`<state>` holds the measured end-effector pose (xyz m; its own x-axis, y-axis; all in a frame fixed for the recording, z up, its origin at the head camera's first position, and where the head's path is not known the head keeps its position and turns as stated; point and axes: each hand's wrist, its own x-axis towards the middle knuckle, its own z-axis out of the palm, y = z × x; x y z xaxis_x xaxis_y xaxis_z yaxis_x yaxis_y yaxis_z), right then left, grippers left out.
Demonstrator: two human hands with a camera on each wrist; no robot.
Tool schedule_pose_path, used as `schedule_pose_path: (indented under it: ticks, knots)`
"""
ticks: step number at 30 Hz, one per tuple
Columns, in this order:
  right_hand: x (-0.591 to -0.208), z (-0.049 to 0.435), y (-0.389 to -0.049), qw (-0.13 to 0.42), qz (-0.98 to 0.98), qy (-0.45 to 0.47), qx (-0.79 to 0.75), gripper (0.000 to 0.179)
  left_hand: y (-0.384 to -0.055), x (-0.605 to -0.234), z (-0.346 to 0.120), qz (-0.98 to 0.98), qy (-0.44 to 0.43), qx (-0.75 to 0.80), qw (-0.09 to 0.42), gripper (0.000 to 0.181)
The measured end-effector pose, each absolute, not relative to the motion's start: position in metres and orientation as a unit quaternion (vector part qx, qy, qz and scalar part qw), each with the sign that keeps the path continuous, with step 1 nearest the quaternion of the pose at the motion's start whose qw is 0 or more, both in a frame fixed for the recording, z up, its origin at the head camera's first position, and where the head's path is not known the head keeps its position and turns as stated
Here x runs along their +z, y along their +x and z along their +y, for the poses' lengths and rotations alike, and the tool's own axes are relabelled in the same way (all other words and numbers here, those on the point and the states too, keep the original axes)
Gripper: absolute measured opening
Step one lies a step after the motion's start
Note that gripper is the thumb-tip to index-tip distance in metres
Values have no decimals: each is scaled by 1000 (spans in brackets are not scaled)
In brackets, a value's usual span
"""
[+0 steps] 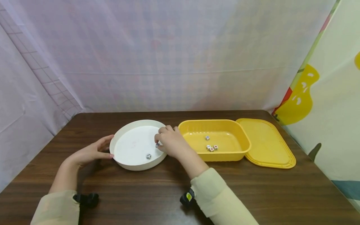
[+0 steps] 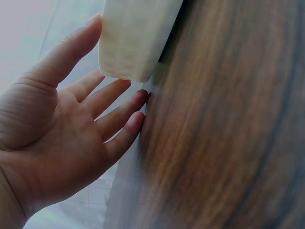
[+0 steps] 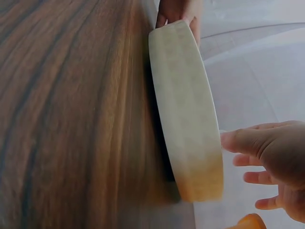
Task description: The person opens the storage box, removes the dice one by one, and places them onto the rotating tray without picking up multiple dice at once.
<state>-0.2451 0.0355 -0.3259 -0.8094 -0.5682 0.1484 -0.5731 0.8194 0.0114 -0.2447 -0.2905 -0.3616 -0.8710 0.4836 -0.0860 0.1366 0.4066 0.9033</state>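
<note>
A round white tray (image 1: 132,142) with a raised rim stands on the table, and one die (image 1: 148,156) lies in it toward the front. My left hand (image 1: 94,151) is at the tray's left side, fingers spread and thumb at the rim; in the left wrist view the left hand (image 2: 71,119) has loosely extended fingers beside the tray's wall (image 2: 136,43). Over the tray's right part, my right hand (image 1: 171,142) pinches another die (image 1: 157,145) between thumb and fingers. The right wrist view has the right hand (image 3: 276,157) above the rim, the die mostly hidden.
Right of the tray stands a yellow rectangular container (image 1: 225,156) with several dice (image 1: 212,149) inside. Its yellow lid (image 1: 270,147) lies flat at the far right, against the container. A cloth curtain (image 1: 168,62) hangs behind the dark wooden table (image 1: 135,193).
</note>
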Motion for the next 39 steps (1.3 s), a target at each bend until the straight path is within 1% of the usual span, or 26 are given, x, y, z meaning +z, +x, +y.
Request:
schedule_pose_path:
  ticks: [7, 13, 18, 29, 39]
  knots:
    - [-327, 28, -247, 74, -951, 300, 18, 15, -245, -362, -291, 821, 191, 511, 170, 91]
    - [-330, 26, -246, 68, -953, 295, 22, 22, -245, -361, -290, 820, 190, 512, 172, 91]
    - [-331, 28, -245, 63, -954, 293, 22, 25, -245, -360, -289, 820, 188, 513, 172, 91]
    - [-323, 38, -237, 74, -951, 299, 30, 26, -245, -362, -291, 822, 188, 510, 171, 92]
    - [-320, 57, -231, 116, -945, 301, 44, 26, -244, -362, -290, 821, 187, 511, 170, 92]
